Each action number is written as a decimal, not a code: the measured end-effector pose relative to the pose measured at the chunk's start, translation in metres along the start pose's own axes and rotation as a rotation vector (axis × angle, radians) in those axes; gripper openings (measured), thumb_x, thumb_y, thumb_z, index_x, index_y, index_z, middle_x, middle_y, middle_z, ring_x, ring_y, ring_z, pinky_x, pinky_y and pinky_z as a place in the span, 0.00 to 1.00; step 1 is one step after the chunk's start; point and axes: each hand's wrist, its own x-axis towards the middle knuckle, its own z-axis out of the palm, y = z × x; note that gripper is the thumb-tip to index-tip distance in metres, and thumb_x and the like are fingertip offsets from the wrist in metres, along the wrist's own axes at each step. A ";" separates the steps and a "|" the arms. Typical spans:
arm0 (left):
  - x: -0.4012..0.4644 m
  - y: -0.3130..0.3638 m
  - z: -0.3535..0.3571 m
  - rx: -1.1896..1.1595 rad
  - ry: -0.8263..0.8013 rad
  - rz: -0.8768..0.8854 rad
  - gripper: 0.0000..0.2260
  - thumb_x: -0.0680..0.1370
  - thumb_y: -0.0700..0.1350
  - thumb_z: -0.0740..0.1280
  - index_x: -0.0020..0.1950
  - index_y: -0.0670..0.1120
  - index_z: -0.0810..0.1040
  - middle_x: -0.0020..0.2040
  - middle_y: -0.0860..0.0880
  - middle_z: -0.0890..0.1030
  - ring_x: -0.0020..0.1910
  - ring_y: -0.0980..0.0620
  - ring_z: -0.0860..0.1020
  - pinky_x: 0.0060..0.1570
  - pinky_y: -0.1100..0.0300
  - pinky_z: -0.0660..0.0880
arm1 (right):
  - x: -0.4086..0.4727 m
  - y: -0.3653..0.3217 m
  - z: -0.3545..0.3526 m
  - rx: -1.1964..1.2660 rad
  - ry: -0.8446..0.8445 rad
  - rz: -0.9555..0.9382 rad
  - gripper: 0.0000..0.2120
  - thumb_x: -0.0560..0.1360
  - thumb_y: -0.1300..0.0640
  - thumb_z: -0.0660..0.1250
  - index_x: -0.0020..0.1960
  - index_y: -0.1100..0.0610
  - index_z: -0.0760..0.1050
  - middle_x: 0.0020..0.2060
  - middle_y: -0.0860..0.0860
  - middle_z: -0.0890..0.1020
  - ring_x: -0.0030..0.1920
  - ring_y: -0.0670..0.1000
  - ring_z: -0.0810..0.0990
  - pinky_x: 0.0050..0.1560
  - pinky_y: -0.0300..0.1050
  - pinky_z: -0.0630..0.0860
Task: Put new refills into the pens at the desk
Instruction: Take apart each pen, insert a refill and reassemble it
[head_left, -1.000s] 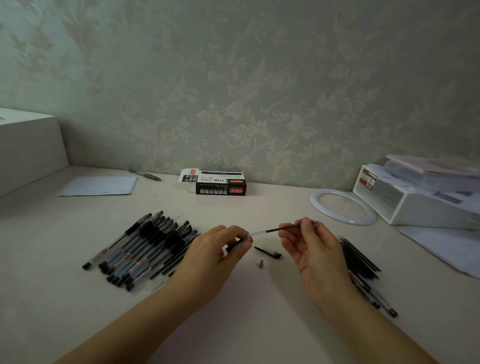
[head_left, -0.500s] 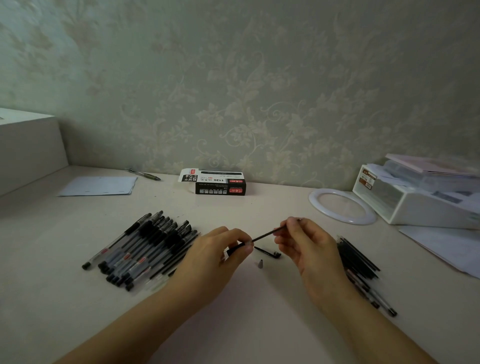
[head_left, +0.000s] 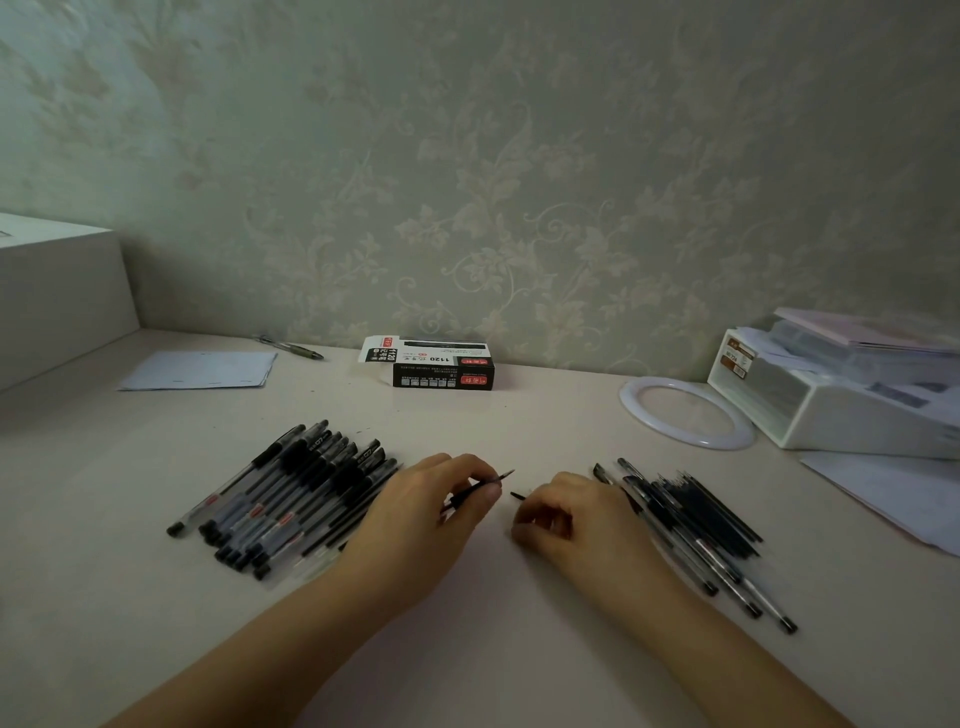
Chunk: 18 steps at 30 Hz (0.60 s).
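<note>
A pale desk (head_left: 493, 649) is seen against a floral wallpapered wall. At far centre a black-and-white pen box (head_left: 434, 362) lies on its side, one end flap open; its contents cannot be told. At far left a sheet of paper (head_left: 200, 370) lies flat, with a single pen (head_left: 291, 347) just beyond it and a white box (head_left: 57, 296) at the left edge. At right a white ring (head_left: 685, 413) lies flat, beside a white tray (head_left: 841, 400) stacked with papers and a clear case. A row of capped pens (head_left: 280, 499) is laid out left of centre, partly covered at its near right end by the left hand (head_left: 426, 519). A heap of refills and pens (head_left: 696, 525) lies right of centre, just beside the right hand (head_left: 576, 525). A pen body (head_left: 480, 487), tip pointing far-right, is pinched between the left thumb and fingertips. The right fingers are curled down onto the desk over a small dark part (head_left: 518, 496), only one end of which shows; whether it is gripped cannot be told. Nothing lies between the two hands.
</note>
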 end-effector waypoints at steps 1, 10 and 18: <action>0.000 0.000 0.000 0.006 -0.001 -0.002 0.07 0.79 0.51 0.63 0.51 0.54 0.80 0.42 0.56 0.79 0.38 0.65 0.73 0.37 0.73 0.66 | 0.000 0.000 0.000 0.019 0.010 0.002 0.01 0.72 0.56 0.73 0.43 0.50 0.83 0.36 0.45 0.79 0.38 0.41 0.76 0.40 0.28 0.68; -0.004 0.001 -0.001 0.049 -0.067 0.048 0.09 0.79 0.54 0.60 0.54 0.57 0.79 0.42 0.58 0.78 0.42 0.62 0.74 0.40 0.72 0.67 | 0.003 -0.006 -0.003 0.789 0.141 0.185 0.01 0.75 0.64 0.71 0.46 0.61 0.81 0.35 0.55 0.85 0.33 0.46 0.81 0.37 0.35 0.78; -0.003 0.003 -0.002 0.041 -0.098 0.082 0.07 0.79 0.53 0.62 0.52 0.56 0.79 0.39 0.59 0.75 0.40 0.63 0.73 0.38 0.72 0.66 | 0.002 -0.005 -0.001 0.767 0.013 0.125 0.04 0.73 0.66 0.72 0.46 0.58 0.83 0.38 0.53 0.86 0.38 0.48 0.84 0.41 0.36 0.79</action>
